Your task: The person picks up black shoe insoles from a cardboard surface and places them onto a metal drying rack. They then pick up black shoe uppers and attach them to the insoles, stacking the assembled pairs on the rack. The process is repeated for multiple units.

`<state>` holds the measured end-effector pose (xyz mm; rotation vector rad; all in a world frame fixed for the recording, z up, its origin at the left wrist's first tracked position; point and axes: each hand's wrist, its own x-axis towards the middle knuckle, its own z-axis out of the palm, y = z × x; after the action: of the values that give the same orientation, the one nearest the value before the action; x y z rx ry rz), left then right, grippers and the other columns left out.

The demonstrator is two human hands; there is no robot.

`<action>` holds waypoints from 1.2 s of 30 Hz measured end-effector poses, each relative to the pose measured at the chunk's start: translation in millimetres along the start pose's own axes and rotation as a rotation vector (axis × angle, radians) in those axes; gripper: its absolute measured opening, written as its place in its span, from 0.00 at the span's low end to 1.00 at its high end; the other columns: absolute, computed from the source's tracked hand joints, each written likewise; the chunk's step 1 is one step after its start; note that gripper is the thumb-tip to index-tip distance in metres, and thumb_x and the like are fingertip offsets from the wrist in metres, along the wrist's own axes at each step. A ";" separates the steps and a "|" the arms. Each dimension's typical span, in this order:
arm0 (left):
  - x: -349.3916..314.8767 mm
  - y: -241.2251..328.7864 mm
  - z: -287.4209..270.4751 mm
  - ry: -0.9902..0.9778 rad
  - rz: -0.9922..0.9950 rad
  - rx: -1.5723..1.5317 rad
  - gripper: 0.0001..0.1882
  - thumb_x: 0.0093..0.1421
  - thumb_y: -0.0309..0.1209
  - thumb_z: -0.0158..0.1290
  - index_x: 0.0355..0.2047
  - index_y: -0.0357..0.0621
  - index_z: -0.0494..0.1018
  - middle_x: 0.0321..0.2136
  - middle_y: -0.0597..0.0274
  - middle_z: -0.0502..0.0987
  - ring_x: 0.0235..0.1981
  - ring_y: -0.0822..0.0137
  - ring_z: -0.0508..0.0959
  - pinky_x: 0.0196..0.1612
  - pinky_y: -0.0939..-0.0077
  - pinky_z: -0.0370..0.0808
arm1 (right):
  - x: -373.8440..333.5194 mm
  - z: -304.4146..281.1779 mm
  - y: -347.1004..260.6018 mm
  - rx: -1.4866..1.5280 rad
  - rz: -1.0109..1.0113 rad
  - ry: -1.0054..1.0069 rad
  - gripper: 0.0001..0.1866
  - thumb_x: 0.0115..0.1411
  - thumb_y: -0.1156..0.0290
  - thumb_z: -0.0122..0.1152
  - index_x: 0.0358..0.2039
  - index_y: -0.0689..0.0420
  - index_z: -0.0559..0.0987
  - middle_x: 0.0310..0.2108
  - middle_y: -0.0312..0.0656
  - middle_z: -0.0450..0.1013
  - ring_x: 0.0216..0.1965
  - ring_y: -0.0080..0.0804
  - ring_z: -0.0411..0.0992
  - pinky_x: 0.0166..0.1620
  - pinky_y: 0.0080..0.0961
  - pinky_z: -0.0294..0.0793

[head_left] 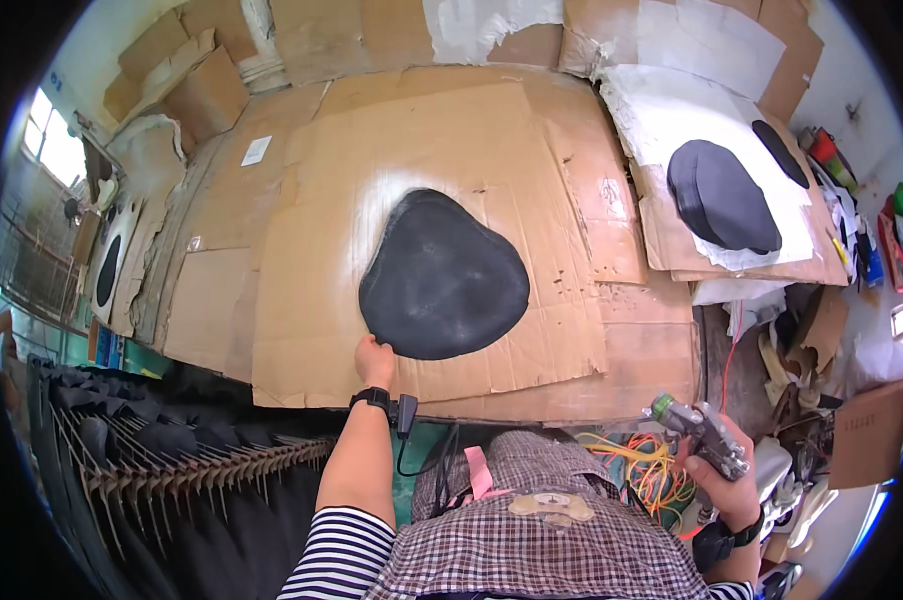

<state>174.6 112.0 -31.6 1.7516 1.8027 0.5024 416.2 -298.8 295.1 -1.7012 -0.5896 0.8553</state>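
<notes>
A black, rounded-triangular pad [446,275] lies flat on a cardboard sheet [311,250] in the middle of the table. My left hand [374,362] is closed at the pad's near left edge, fingers pinching its rim. Off to the right, beyond the table's front edge, my right hand [728,485] is wrapped round a metal spray gun [699,432] with a green part at its front. The gun points up and leftward, apart from the pad. Part of its handle is hidden by my fingers.
On white paper at the right rest stacked black pads [721,195] and a narrower black piece [779,152]. Cardboard panels [391,35] stand along the back. Lower left is a rack [181,470] of black pieces with thin rods. Tangled yellow and orange hoses [646,470] lie below the table.
</notes>
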 end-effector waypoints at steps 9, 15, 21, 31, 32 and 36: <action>-1.5 25.9 -0.3 0.086 -0.076 0.099 0.08 0.48 0.27 0.56 0.30 0.38 0.75 0.30 0.48 0.79 0.34 0.49 0.79 0.39 0.59 0.75 | 18.9 4.2 5.7 0.051 -0.092 -0.027 0.23 0.51 0.75 0.64 0.48 0.66 0.71 0.28 0.40 0.74 0.31 0.25 0.74 0.36 0.24 0.74; 1.5 26.6 5.7 0.131 -0.118 -0.151 0.05 0.47 0.25 0.57 0.25 0.38 0.75 0.22 0.53 0.77 0.27 0.56 0.78 0.35 0.65 0.74 | 15.9 -17.4 3.0 -0.118 -0.068 -0.223 0.25 0.49 0.75 0.66 0.49 0.66 0.71 0.28 0.40 0.74 0.32 0.27 0.74 0.36 0.23 0.74; 10.9 7.9 21.6 0.018 -0.366 -0.720 0.14 0.52 0.23 0.55 0.41 0.39 0.70 0.37 0.55 0.75 0.34 0.62 0.76 0.35 0.65 0.75 | 19.4 -23.1 9.1 0.017 -0.088 0.038 0.30 0.51 0.66 0.67 0.52 0.65 0.68 0.26 0.41 0.73 0.28 0.27 0.73 0.34 0.25 0.74; -14.2 31.0 18.6 -0.202 -0.491 -0.903 0.18 0.58 0.19 0.46 0.49 0.40 0.63 0.41 0.56 0.72 0.36 0.60 0.75 0.35 0.64 0.77 | 20.9 -28.1 21.7 0.027 -0.082 -0.180 0.29 0.50 0.74 0.67 0.52 0.66 0.68 0.29 0.42 0.74 0.31 0.29 0.75 0.37 0.27 0.75; -14.6 33.0 17.8 -0.214 -0.485 -0.903 0.17 0.58 0.19 0.45 0.49 0.41 0.63 0.41 0.56 0.72 0.36 0.60 0.76 0.35 0.64 0.77 | 19.7 -28.9 22.0 0.046 -0.057 -0.140 0.29 0.50 0.74 0.67 0.53 0.66 0.68 0.29 0.43 0.74 0.31 0.29 0.75 0.37 0.27 0.75; -13.5 56.0 9.2 -0.349 -0.380 -1.022 0.16 0.57 0.17 0.46 0.45 0.42 0.64 0.38 0.57 0.74 0.34 0.61 0.76 0.34 0.66 0.78 | 24.4 -23.4 17.2 0.166 -0.098 0.014 0.32 0.52 0.68 0.67 0.54 0.66 0.65 0.29 0.43 0.74 0.30 0.31 0.75 0.39 0.30 0.75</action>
<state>223.5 101.6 -1.7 0.7182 1.2167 0.7218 449.0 -299.6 276.1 -1.5144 -0.5723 0.7997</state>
